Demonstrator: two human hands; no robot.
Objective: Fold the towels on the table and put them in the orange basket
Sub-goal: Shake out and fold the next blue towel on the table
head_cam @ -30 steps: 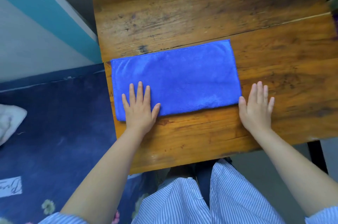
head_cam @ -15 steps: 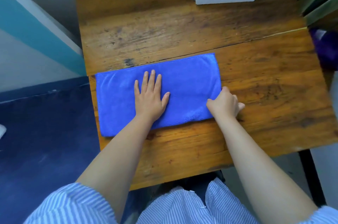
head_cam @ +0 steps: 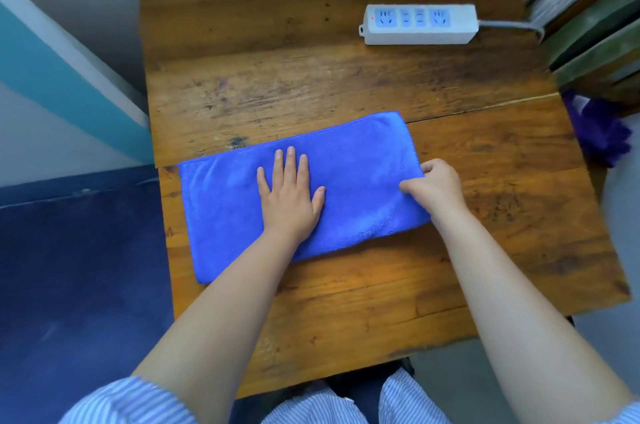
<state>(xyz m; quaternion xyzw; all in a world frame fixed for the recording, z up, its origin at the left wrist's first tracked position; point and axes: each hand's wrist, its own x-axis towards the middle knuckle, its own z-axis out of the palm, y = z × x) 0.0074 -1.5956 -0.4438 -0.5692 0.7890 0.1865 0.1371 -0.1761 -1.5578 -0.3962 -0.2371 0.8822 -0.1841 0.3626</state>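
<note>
Head view
Left hand: left hand (head_cam: 289, 195) lay flat on the towel (head_cam: 360, 177), palm down, fingers straight and slightly spread, pressing about the middle of the cloth.
Right hand: right hand (head_cam: 434, 186) sat at the towel's right end, fingers curled and pinching the cloth near its right edge; how much cloth lay between the fingers could not be told.
Towel: blue, folded to a long strip, it lay slantwise across the table (head_cam: 346, 84), its left end near the left edge and closer to the near edge, its right end farther back, about mid-table. The right end was touched by the right hand; the left end lay bare.
Table: worn brown wood, with a seam running across it just behind the towel.
Power strip: a white strip (head_cam: 419, 24) lay near the far right corner, well apart from the towel, its cord (head_cam: 509, 25) running off over the right edge.
Beside the table: a purple thing (head_cam: 602, 132) showed past the right edge, too blurred to name.
Sleeves: striped sleeves (head_cam: 128, 403) showed at the bottom of the view.
</note>
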